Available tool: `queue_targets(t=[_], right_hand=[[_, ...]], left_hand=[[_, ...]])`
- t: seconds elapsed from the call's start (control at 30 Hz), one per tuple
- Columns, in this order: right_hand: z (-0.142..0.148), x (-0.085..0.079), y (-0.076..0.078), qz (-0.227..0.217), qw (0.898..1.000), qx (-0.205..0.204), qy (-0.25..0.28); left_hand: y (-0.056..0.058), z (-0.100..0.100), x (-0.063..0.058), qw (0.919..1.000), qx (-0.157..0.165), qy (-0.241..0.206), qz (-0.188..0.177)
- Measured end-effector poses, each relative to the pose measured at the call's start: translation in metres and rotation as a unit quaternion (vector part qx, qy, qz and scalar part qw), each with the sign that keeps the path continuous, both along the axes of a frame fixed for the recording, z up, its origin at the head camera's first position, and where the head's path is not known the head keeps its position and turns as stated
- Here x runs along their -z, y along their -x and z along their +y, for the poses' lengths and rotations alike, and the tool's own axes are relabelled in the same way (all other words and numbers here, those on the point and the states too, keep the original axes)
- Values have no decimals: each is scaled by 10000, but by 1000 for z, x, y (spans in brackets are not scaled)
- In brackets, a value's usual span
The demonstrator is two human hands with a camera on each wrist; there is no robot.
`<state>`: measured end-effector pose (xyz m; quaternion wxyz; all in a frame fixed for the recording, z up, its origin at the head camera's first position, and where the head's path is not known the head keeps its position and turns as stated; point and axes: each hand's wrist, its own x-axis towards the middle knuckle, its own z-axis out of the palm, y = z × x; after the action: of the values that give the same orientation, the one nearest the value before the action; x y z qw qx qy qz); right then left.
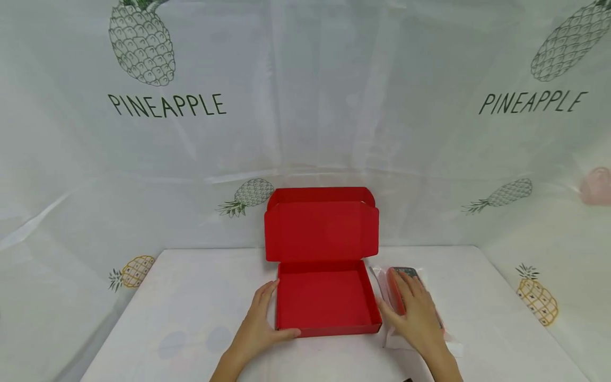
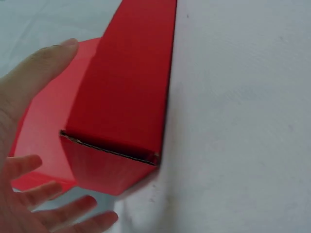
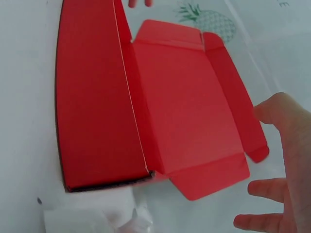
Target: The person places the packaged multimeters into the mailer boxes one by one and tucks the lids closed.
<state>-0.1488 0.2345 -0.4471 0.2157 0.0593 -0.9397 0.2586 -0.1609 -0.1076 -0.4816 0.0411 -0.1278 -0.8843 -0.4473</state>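
A red cardboard box stands in the middle of the table, its lid raised at the back and nothing in its tray. My left hand is at the box's left front corner, thumb near the front edge and fingers spread along the left side. In the left wrist view the fingers look apart from the cardboard. To the right of the box, my right hand is spread over a red and dark item in clear plastic; the hand hides much of it, and contact is unclear.
The white table extends on both sides of the box. Behind it hangs a pale curtain printed with pineapples. A white and clear wrapper lies beside the box, and a small dark object shows at the bottom edge.
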Motion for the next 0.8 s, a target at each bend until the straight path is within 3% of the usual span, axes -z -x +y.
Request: queue_targets(t=[0.17, 0.4, 0.67, 0.8], right_hand=[[5, -3, 0, 154, 9998, 72, 106], [10, -7, 0, 62, 9993, 187, 321], [18, -12, -2, -573, 9955, 242, 709], [23, -12, -3, -355, 9956, 193, 840]], left_hand=[[3, -2, 6, 9988, 133, -457, -81], [6, -6, 12, 9992, 288, -249, -115], [8, -8, 17, 9960, 250, -742, -421], [8, -7, 19, 9942, 261, -945, -450]])
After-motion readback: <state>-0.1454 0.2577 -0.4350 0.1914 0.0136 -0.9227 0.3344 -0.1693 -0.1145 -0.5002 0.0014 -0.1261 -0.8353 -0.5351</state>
